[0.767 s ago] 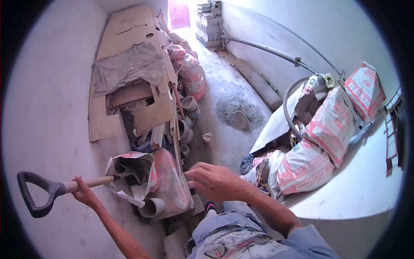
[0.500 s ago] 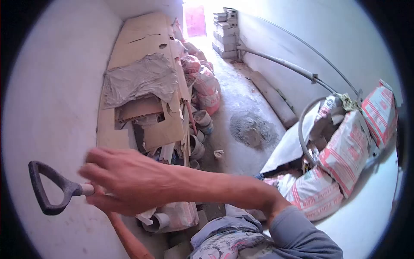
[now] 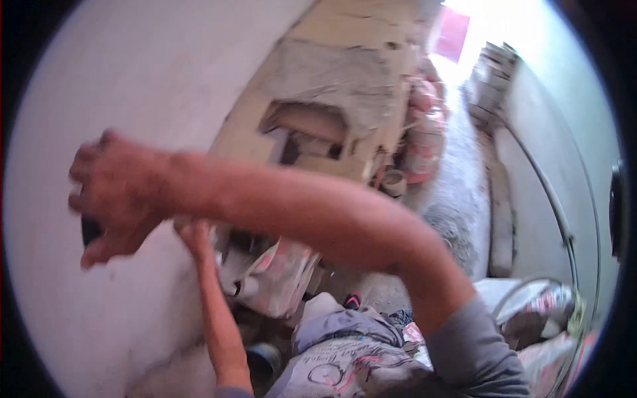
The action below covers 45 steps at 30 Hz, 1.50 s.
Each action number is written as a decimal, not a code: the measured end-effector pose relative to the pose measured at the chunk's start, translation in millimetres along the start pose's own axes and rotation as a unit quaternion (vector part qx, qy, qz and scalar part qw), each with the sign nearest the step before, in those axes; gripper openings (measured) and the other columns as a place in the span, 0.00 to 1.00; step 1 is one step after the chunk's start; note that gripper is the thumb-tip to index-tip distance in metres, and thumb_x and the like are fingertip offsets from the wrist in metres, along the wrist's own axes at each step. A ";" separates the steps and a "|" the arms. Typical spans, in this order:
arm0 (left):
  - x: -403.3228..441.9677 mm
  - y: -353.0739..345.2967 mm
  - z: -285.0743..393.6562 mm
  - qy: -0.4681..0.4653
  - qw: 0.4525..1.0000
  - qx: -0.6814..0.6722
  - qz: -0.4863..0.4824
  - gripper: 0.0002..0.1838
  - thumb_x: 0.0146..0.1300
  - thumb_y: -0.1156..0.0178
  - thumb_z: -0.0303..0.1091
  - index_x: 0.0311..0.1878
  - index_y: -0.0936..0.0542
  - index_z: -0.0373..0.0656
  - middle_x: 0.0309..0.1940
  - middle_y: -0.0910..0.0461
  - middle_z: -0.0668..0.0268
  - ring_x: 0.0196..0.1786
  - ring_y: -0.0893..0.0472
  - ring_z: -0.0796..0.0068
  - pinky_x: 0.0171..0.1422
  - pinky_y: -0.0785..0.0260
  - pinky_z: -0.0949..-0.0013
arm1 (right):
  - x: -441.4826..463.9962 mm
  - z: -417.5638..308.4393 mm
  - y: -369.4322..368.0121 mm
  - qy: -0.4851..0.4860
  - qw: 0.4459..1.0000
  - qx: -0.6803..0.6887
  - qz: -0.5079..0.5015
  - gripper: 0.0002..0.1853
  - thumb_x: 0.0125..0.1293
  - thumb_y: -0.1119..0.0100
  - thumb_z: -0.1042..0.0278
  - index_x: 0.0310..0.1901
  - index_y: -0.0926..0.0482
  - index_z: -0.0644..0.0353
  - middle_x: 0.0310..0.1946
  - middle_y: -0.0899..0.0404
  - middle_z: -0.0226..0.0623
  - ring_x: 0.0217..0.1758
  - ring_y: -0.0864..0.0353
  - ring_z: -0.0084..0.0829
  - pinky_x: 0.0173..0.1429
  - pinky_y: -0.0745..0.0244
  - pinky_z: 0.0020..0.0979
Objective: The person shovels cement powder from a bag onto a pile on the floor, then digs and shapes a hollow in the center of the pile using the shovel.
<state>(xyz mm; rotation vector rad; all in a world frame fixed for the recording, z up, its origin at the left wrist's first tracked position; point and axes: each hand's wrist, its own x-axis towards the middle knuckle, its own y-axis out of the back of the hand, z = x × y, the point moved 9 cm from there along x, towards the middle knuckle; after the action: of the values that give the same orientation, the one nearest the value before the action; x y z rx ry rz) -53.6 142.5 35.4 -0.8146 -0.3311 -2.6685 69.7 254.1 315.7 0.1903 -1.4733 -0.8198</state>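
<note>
My right hand (image 3: 123,196), blurred by motion, is stretched across to the left by the white wall. Its fingers curl over the black D-shaped grip (image 3: 89,231) of a shovel-like tool, and only a small dark piece of that grip shows between fingers and thumb. Lower down, my left hand (image 3: 194,235) appears closed at the tool's shaft, partly hidden behind my right wrist. The shaft and the tool's working end are out of sight.
Brown boards (image 3: 358,30) with a grey sheet (image 3: 332,73) form a long pile along the left wall. Stacked sacks (image 3: 424,142) line its right side. Grey powder (image 3: 451,225) lies on the floor. Pipes (image 3: 541,176) lean along the right wall, near cement bags (image 3: 557,358).
The view has swung left and tilted, so the room sits further right. My right hand has moved from over the shaft up to the D-shaped grip, now mostly covered.
</note>
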 end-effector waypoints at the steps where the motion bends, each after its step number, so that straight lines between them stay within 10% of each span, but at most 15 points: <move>1: 1.2 -1.8 -9.5 0.027 0.999 0.003 -0.023 0.16 0.55 0.34 0.39 0.40 0.21 0.36 0.38 0.20 0.67 0.41 0.23 0.77 0.47 0.31 0.68 | 2.6 0.8 -0.7 0.001 1.000 0.002 -0.014 0.32 0.54 0.46 0.31 0.33 0.19 0.61 0.33 0.22 0.41 0.46 0.24 0.40 0.48 0.27 0.41; 8: -36.1 -32.5 -79.3 0.052 0.995 -0.050 -0.069 0.09 0.56 0.34 0.34 0.28 0.21 0.40 0.22 0.23 0.71 0.28 0.25 0.82 0.35 0.31 0.73 | 11.1 5.7 -16.5 -0.044 0.989 0.023 -0.140 0.32 0.57 0.53 0.34 0.28 0.17 0.59 0.22 0.20 0.42 0.34 0.20 0.39 0.44 0.26 0.39; 20: -16.1 -32.7 -90.1 0.033 0.991 -0.030 -0.130 0.08 0.56 0.36 0.32 0.39 0.20 0.42 0.29 0.21 0.69 0.33 0.24 0.82 0.38 0.31 0.72 | 39.7 2.1 -33.4 -0.020 0.939 0.051 -0.338 0.21 0.64 0.54 0.47 0.31 0.23 0.58 0.14 0.26 0.32 0.16 0.28 0.27 0.30 0.27 0.32; 24: -20.3 -43.6 -72.3 0.107 0.974 0.027 -0.197 0.15 0.51 0.35 0.35 0.41 0.21 0.36 0.30 0.21 0.56 0.37 0.20 0.62 0.44 0.29 0.63 | 48.5 8.0 -24.7 -0.007 0.919 0.050 -0.392 0.17 0.67 0.55 0.52 0.33 0.25 0.57 0.12 0.29 0.29 0.10 0.31 0.22 0.25 0.28 0.29; 25: -25.2 -38.6 -89.4 0.066 0.989 0.067 -0.113 0.17 0.51 0.35 0.35 0.41 0.22 0.36 0.32 0.22 0.54 0.39 0.21 0.59 0.46 0.30 0.61 | 35.0 7.0 -25.5 0.135 0.942 -0.031 -0.305 0.15 0.63 0.50 0.61 0.49 0.30 0.58 0.13 0.30 0.29 0.12 0.30 0.26 0.23 0.31 0.29; 28: -85.1 -39.1 -149.9 0.117 0.986 0.092 0.078 0.19 0.54 0.36 0.37 0.44 0.28 0.35 0.38 0.27 0.53 0.44 0.26 0.59 0.52 0.35 0.60 | 14.6 9.5 -9.7 0.130 0.967 -0.050 -0.213 0.14 0.62 0.48 0.62 0.44 0.29 0.60 0.16 0.30 0.31 0.15 0.30 0.26 0.24 0.32 0.29; 30: -126.5 -56.6 -198.2 0.264 0.934 -0.144 0.193 0.17 0.56 0.38 0.40 0.40 0.30 0.38 0.37 0.28 0.58 0.43 0.26 0.63 0.52 0.35 0.60 | 6.3 4.6 3.0 0.123 0.978 -0.054 -0.157 0.13 0.61 0.46 0.62 0.42 0.28 0.62 0.18 0.30 0.32 0.17 0.31 0.27 0.25 0.32 0.29; 33: -172.0 -99.7 -210.3 0.591 0.566 -0.512 0.260 0.13 0.58 0.43 0.45 0.30 0.28 0.45 0.30 0.27 0.68 0.40 0.24 0.69 0.50 0.31 0.57 | -1.8 4.0 13.8 0.093 0.991 -0.050 -0.080 0.12 0.59 0.44 0.63 0.37 0.27 0.64 0.21 0.29 0.33 0.21 0.31 0.27 0.26 0.33 0.29; 36: -163.1 -137.8 -206.7 0.591 0.421 -0.654 0.213 0.13 0.59 0.43 0.44 0.29 0.28 0.45 0.26 0.28 0.70 0.36 0.24 0.68 0.46 0.27 0.55 | -11.3 5.1 16.8 0.058 0.997 -0.043 -0.032 0.12 0.57 0.42 0.64 0.33 0.25 0.66 0.24 0.29 0.35 0.24 0.31 0.28 0.28 0.34 0.29; 40: -143.8 -144.2 -266.2 0.456 0.423 -0.700 0.352 0.06 0.54 0.43 0.31 0.27 0.30 0.44 0.23 0.29 0.67 0.28 0.24 0.70 0.33 0.26 0.68 | -12.5 12.9 24.2 0.015 0.990 0.049 -0.129 0.14 0.62 0.50 0.60 0.26 0.27 0.62 0.20 0.30 0.33 0.21 0.33 0.29 0.29 0.35 0.33; 45: -149.5 -171.6 -281.5 0.569 0.407 -0.653 0.291 0.06 0.57 0.46 0.27 0.26 0.32 0.44 0.21 0.30 0.68 0.21 0.27 0.76 0.24 0.30 0.73 | -28.8 38.1 11.6 -0.050 0.977 0.112 -0.171 0.13 0.62 0.51 0.61 0.24 0.29 0.60 0.17 0.31 0.32 0.18 0.33 0.29 0.28 0.36 0.34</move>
<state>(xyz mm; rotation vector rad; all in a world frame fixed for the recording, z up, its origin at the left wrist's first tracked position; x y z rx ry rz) -141.2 248.6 -299.4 0.7596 2.0513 -1.5816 42.0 293.2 304.6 0.5937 -1.6537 -0.9471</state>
